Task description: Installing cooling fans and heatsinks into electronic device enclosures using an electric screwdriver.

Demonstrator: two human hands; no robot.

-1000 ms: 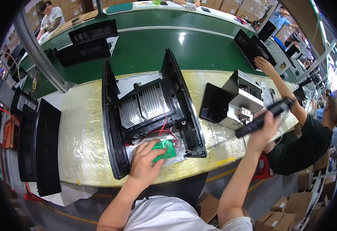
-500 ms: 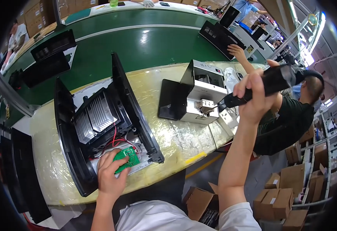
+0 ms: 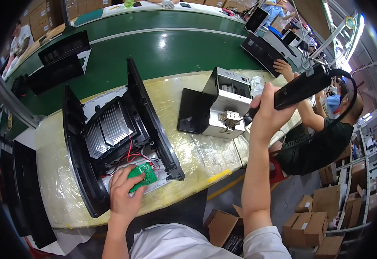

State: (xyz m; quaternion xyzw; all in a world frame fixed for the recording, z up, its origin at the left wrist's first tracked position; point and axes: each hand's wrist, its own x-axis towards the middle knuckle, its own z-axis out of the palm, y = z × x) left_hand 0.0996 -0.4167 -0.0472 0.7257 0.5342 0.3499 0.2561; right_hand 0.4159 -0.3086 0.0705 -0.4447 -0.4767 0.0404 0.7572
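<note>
Fingers bent, my left hand [image 3: 123, 194] grips a green circuit board [image 3: 150, 176] by its left side, over the near end of an open black housing [image 3: 164, 144]. Inside the housing are a silver ribbed heat sink [image 3: 108, 131] and red wires [image 3: 130, 155], which run close to the board. My right hand [image 3: 269, 111] is wrapped round a black electric screwdriver [image 3: 302, 90], raised and tilted, its cable looping off to the right. The driver's bit end is at the metal pick-up block of a white screw feeder [image 3: 217, 115]; whether a screw is on the bit is too small to tell.
A black flat panel [image 3: 191, 110] lies left of the feeder on the film-covered table [image 3: 205, 159]. Beyond runs a green conveyor [image 3: 154, 52] carrying black housings. A co-worker [image 3: 322, 146] sits close on the right, one hand at a black panel. Cardboard boxes [image 3: 305, 228] stand lower right.
My right hand and the screwdriver have dropped slightly, the hand shifting left. Housings on the conveyor have slid right, and the co-worker's hand has moved right too. My left hand stays on the board.
</note>
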